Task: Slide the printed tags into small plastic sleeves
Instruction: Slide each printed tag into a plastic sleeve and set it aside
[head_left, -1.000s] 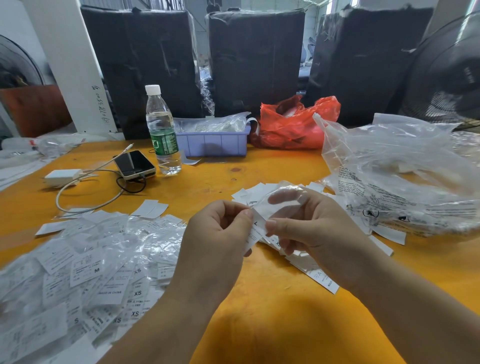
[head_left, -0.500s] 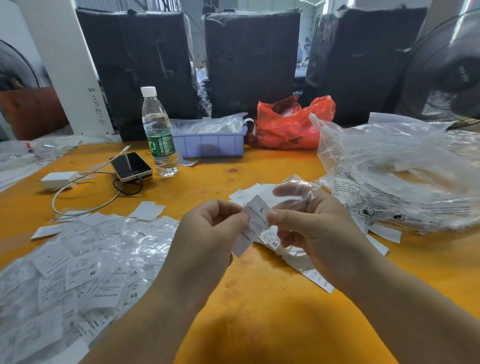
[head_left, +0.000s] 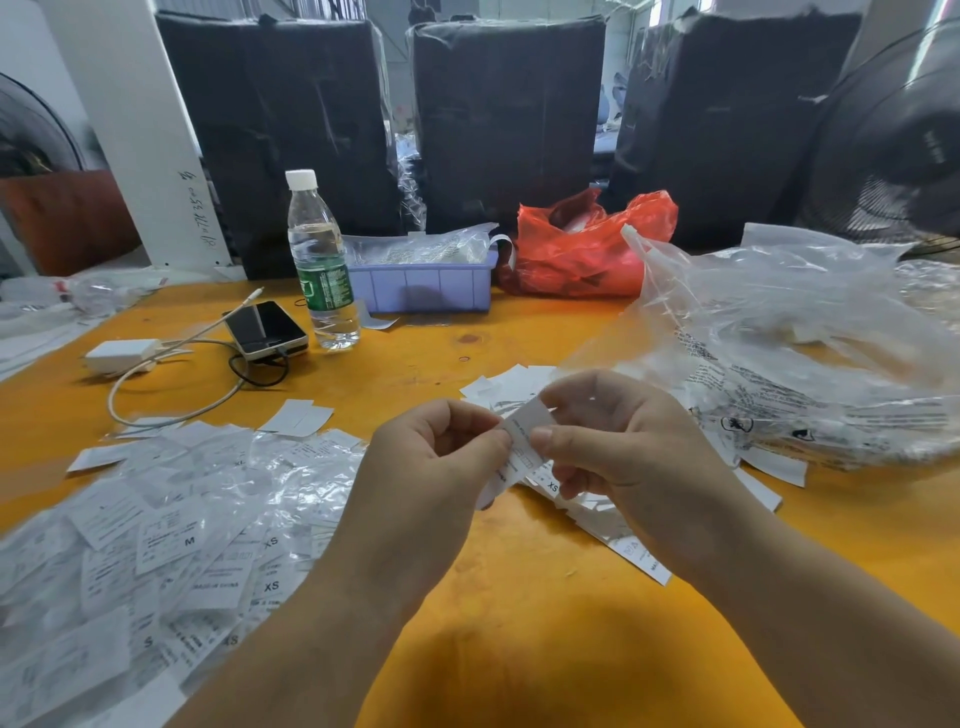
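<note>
Nearest you, your two forearms reach in from the near edge of the orange worktop (head_left: 519, 623) and meet just above its middle. Your left hand (head_left: 431, 457) has its grip pinched, thumb against forefinger, on one side of a small white printed tag (head_left: 522, 441); your right hand (head_left: 618, 441) has its grip pinched on the other side, thumb pressed on the tag's face. A clear film seems to wrap the upper end by your right fingers, probably the plastic sleeve, though its edges are too faint to trace. The tag tilts, its lower end hanging free above the worktop. Expect it to be very light and thin, stiff enough to push but quick to crease; the sleeve will likely be limp, slippery and clingy. Hold the tag by its long edges near the trailing end, and keep the sleeve mouth spread with the other fingertips. Toward the near left corner lies a heap of sleeved tags (head_left: 156, 545), sizes M and XS readable. Just beyond your hands sits a loose spread of bare tags (head_left: 519, 382). Toward the right edge lies a large crumpled clear bag (head_left: 805, 338). Farther back stand a water bottle (head_left: 319, 260), a phone (head_left: 265, 327) with a cable, a lilac bin (head_left: 421, 286) and a red bag (head_left: 582, 249) near the far edge.
</note>
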